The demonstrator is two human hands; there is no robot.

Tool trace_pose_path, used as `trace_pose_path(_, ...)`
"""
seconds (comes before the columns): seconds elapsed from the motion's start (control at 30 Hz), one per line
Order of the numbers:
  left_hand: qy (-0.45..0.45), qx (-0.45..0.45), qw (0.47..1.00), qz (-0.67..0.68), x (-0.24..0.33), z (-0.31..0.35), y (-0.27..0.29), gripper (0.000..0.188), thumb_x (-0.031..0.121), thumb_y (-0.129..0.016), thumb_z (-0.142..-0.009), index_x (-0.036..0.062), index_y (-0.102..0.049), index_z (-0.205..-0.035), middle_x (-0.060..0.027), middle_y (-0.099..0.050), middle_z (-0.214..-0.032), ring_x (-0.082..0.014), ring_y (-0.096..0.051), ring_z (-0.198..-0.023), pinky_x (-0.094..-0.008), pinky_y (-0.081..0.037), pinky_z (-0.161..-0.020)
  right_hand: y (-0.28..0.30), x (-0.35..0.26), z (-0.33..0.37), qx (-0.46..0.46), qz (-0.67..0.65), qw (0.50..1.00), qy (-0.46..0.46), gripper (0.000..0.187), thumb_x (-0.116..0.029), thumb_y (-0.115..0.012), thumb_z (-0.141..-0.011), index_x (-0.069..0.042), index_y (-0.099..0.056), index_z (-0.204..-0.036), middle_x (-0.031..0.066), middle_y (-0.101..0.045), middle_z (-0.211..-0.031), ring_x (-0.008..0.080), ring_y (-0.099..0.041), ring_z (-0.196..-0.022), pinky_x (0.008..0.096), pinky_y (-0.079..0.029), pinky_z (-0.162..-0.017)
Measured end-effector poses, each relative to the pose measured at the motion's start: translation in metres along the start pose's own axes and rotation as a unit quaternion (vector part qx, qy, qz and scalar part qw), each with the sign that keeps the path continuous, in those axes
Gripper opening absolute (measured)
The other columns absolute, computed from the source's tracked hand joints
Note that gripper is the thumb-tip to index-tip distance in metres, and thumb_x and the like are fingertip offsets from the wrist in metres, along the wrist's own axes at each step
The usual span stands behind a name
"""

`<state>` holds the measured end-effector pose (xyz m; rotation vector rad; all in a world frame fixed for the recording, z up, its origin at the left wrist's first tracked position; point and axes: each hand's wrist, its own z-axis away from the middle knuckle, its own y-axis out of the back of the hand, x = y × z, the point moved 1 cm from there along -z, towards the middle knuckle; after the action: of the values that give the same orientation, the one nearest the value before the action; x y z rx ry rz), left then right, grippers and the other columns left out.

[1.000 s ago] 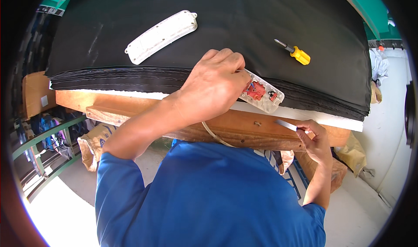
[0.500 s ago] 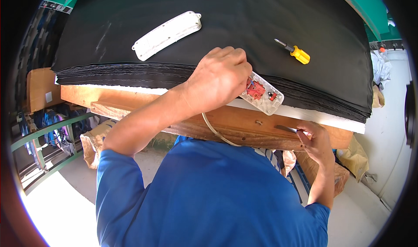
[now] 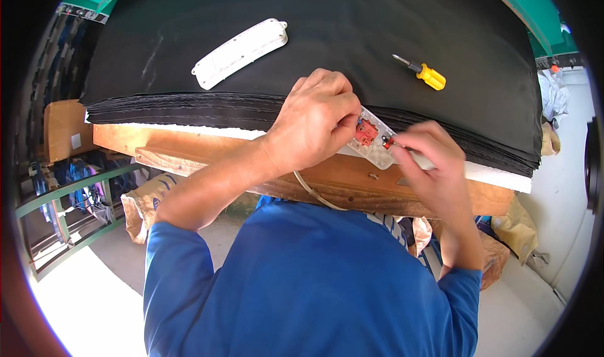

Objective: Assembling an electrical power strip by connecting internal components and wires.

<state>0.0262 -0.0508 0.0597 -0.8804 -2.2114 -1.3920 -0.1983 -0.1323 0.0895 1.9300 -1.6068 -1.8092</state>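
Note:
My left hand (image 3: pixel 318 114) grips the upper end of an opened white power strip housing (image 3: pixel 377 160), tilted over the front edge of the black sheets. Red inner parts (image 3: pixel 365 132) show in the housing, with a small red and black part (image 3: pixel 387 141) near its right end. At that part are the fingertips of my right hand (image 3: pixel 434 158), pinched together and blurred by motion; what they hold is unclear. A pale cable (image 3: pixel 308 187) hangs below my left wrist. Farther off lie the long white cover (image 3: pixel 240 53) and a yellow-handled screwdriver (image 3: pixel 431 77).
A thick stack of black sheets (image 3: pixel 302 36) lies on a wooden bench (image 3: pixel 352 177) before me. At left stand a cardboard box (image 3: pixel 65 130) and a green metal rail (image 3: pixel 75 190). Brown sacks (image 3: pixel 516 228) are on the floor at right.
My right hand has moved up and left from the bench's wooden edge to the right end of the housing. My left hand keeps its hold on the housing.

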Motion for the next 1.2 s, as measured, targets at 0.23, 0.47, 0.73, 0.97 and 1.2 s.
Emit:
trace_pose_path(0.23, 0.121, 0.016, 0.973, 0.197, -0.003, 0.007, 0.008, 0.008, -0.005, -0.068, -0.087, 0.0011, -0.066, -0.092, -0.0107, -0.063, -0.103, -0.0237, -0.063, -0.099, -0.035, -0.05, -0.088, -0.045, 0.009, -0.024, -0.009, 0.047, 0.998, 0.03, 0.014, -0.002, -0.078, -0.079, -0.004, -0.072, -0.092, 0.009, -0.067, -0.088, 0.0263, -0.068, -0.075, 0.0371, -0.055, -0.062)
trace_pose_path(0.47, 0.119, 0.031, 0.963, 0.24, -0.016, 0.018, 0.012, 0.01, -0.006, -0.069, -0.085, -0.0002, -0.066, -0.093, -0.0129, -0.065, -0.107, -0.0262, -0.063, -0.096, -0.0351, -0.054, -0.077, -0.045, 0.005, -0.036, -0.037, -0.01, 0.997, -0.06, 0.007, -0.002, -0.075, -0.08, -0.003, -0.072, -0.085, 0.0102, -0.065, -0.081, 0.0284, -0.067, -0.066, 0.0376, -0.054, -0.059)
trace_pose_path(0.73, 0.05, 0.013, 0.983, 0.174, -0.019, 0.023, 0.011, 0.022, -0.01, -0.071, -0.081, 0.0004, -0.071, -0.1, -0.013, -0.067, -0.116, -0.0302, -0.064, -0.113, -0.0377, -0.054, -0.092, -0.044, 0.005, -0.051, -0.094, 0.015, 0.993, -0.068, 0.005, -0.003, -0.074, -0.082, -0.002, -0.069, -0.082, 0.0119, -0.065, -0.079, 0.0281, -0.066, -0.065, 0.0376, -0.052, -0.057)
trace_pose_path(0.97, -0.013, 0.068, 0.993, 0.096, -0.016, 0.017, 0.004, 0.015, -0.005, -0.072, -0.08, -0.0004, -0.07, -0.094, -0.0144, -0.065, -0.102, -0.0351, -0.065, -0.104, -0.0442, -0.056, -0.087, -0.033, 0.009, -0.051, -0.138, -0.053, 0.98, -0.129, 0.003, 0.001, -0.068, -0.091, 0.002, -0.066, -0.094, 0.0139, -0.065, -0.09, 0.0259, -0.066, -0.074, 0.0356, -0.052, -0.064)
trace_pose_path(1.2, -0.041, 0.019, 0.999, 0.012, -0.006, 0.007, 0.006, 0.021, -0.002, -0.077, -0.077, 0.0003, -0.072, -0.097, -0.0127, -0.064, -0.102, -0.0329, -0.065, -0.1, -0.0431, -0.055, -0.084, -0.028, 0.001, -0.047, -0.133, -0.018, 0.989, -0.054, 0.011, 0.004, -0.068, -0.09, 0.001, -0.064, -0.099, 0.0128, -0.065, -0.099, 0.0297, -0.067, -0.085, 0.0384, -0.055, -0.074)
